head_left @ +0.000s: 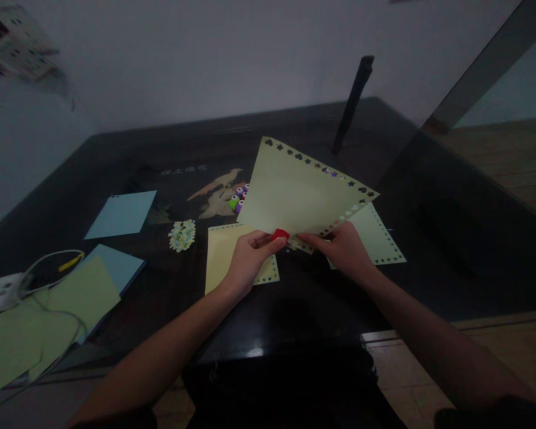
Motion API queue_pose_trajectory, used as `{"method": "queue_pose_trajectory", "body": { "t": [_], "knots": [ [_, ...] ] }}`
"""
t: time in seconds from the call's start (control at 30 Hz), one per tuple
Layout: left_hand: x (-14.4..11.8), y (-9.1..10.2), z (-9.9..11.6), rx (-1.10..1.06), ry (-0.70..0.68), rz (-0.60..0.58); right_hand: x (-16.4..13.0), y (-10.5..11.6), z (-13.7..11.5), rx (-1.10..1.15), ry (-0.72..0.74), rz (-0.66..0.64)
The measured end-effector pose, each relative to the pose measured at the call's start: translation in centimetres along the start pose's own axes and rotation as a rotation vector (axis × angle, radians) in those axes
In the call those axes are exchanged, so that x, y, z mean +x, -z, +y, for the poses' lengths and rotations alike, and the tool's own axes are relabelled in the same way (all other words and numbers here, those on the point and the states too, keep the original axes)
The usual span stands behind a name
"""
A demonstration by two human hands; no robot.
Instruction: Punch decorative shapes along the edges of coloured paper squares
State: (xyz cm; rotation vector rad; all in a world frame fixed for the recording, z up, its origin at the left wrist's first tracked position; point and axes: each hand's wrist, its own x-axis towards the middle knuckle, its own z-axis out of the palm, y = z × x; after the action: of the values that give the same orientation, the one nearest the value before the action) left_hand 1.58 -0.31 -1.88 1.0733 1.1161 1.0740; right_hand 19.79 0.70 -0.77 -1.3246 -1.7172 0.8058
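A pale yellow-green sheet of paper (290, 185) is raised and tilted above the table, with heart, star and flower shaped holes along two edges. My left hand (250, 256) is closed around a small red paper punch (280, 235) at the sheet's near edge. The punch is mostly hidden by my fingers. To the right, my right hand (346, 247) pinches the same edge of the sheet. Beneath lie a yellow sheet (220, 256) and a pale green sheet (377, 232), both with punched edges. Several purple and green punches with eye shapes (238, 201) sit behind, partly covered by the raised sheet.
A pile of small paper cut-outs (182, 235) lies left of the sheets. Farther left are a blue sheet (122, 214), stacked green paper (80, 298) and a white cable (73, 316). A dark upright bar (353, 104) rises from the black table (160, 304) at the back.
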Motion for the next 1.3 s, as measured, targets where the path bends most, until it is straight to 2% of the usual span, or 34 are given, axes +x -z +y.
{"method": "queue_pose_trajectory", "body": {
  "t": [0.57,0.83,1.3],
  "knots": [
    [0.19,-0.20,-0.54,-0.053,-0.002,-0.054,-0.15,0.33,-0.42,-0.038,-0.033,0.018],
    [-0.03,-0.51,-0.52,-0.072,-0.040,-0.044,-0.26,0.39,-0.70,-0.022,-0.074,0.053],
    [0.11,-0.69,-0.50,-0.092,-0.006,-0.063,-0.24,0.63,-0.84,-0.035,-0.056,0.009]
  ]
}}
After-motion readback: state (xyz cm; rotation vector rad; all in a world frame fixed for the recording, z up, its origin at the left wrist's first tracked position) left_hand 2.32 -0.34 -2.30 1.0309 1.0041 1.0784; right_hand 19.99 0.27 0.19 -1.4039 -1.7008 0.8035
